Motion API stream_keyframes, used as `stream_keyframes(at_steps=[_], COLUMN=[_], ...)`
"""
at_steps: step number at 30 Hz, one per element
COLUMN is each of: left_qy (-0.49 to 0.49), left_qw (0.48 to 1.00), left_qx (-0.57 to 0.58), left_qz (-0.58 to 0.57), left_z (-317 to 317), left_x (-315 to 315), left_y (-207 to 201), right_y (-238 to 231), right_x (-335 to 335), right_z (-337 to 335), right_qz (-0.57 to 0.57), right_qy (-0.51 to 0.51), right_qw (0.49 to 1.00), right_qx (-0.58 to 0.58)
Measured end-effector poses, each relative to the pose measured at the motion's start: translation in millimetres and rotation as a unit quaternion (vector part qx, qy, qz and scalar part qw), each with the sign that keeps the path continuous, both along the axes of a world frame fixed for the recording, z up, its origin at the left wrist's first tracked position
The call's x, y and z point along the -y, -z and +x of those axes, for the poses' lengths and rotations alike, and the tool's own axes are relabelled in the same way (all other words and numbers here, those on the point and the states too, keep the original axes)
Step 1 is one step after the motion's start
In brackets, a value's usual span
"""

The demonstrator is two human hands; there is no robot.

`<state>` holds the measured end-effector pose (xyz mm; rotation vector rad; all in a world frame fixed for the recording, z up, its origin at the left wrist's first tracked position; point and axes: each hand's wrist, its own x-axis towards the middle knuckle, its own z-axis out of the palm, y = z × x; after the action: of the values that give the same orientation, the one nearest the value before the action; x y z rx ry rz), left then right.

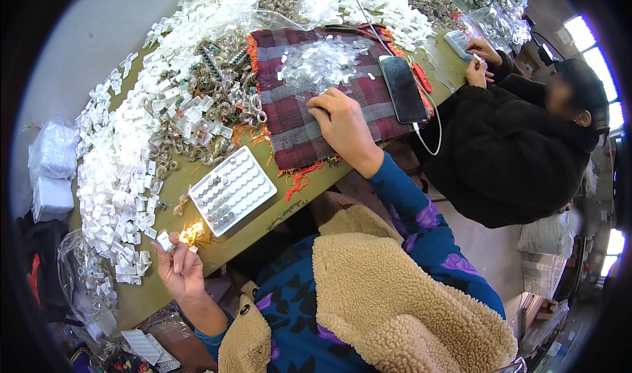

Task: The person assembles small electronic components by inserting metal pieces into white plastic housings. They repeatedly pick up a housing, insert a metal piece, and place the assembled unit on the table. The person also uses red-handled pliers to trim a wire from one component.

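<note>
My left hand [181,271] is closed on a small white plastic case [164,241] near the table's front edge. A bunch of fairy lights [192,233] glows warm yellow by its fingertips. To the right, my right hand [342,123] is over a plaid cloth [289,139], thumb and forefinger pressed together; what they pinch, if anything, is too small to tell. Just beyond its fingers is a pile of small clear plastic pieces [319,64] on the cloth. Between my hands sits a white tray [253,192] of round cells, some holding silvery button-like discs.
White plastic cases [118,182] heap along the table's left and far side, beside tangled wire bundles [227,77]. A phone [401,90] with a white cable lies on the cloth's right. At the right a co-worker [507,143] in dark clothes handles a small white piece.
</note>
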<state>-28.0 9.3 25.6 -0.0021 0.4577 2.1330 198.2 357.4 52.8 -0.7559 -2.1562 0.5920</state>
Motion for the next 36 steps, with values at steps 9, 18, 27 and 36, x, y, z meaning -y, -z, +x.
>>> stream_keyframes(at_steps=[9, 18, 27, 36], left_qy=[-0.005, -0.004, -0.029, 0.004], left_qw=[0.999, 0.997, 0.988, 0.989], left_qx=[-0.035, -0.072, -0.133, -0.146], left_qz=[0.001, -0.035, -0.073, -0.032], left_z=[11.6, 17.2, 31.5, 29.2], left_x=[-5.3, -9.1, -15.1, -8.2], left_y=[-9.4, -8.0, -31.0, -37.7], right_y=[15.7, -7.9, -47.5, -60.0], right_x=[-15.5, -2.9, 148.6, 170.7], right_z=[-32.1, -31.8, -90.1, -121.6], right_qz=[0.082, 0.021, -0.098, 0.008], right_qy=[0.028, 0.014, -0.380, -0.501], right_qw=[0.988, 0.992, 0.918, 0.864], right_qx=[0.130, 0.127, -0.050, -0.048])
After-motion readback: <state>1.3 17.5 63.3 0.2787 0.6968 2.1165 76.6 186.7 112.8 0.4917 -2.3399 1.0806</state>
